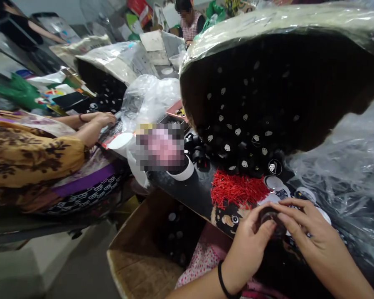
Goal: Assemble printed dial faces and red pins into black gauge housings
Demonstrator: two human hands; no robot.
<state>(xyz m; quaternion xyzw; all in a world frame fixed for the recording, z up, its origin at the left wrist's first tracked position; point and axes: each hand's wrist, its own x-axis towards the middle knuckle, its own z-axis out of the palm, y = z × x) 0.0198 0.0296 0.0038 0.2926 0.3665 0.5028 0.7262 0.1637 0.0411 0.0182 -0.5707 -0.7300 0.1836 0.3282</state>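
- Dark, worn surface [199, 189] stretches ahead of me, cluttered along its length.
- Big open carton [268, 25] lies across it, spilling black parts [202, 160] toward me.
- Clear plastic [345, 178] bunches at its right.
- My left hand [247, 236] and right hand [318, 232] meet at the near edge.
- Red sticks [238, 189] lie heaped just beyond.
- Round dark part [269, 214] sits between my hands, pinched by the fingers of both.

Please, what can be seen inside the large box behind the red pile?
The large box holds many black parts with small pale tabs. They hide what lies beneath; the deep interior is too dark to tell.
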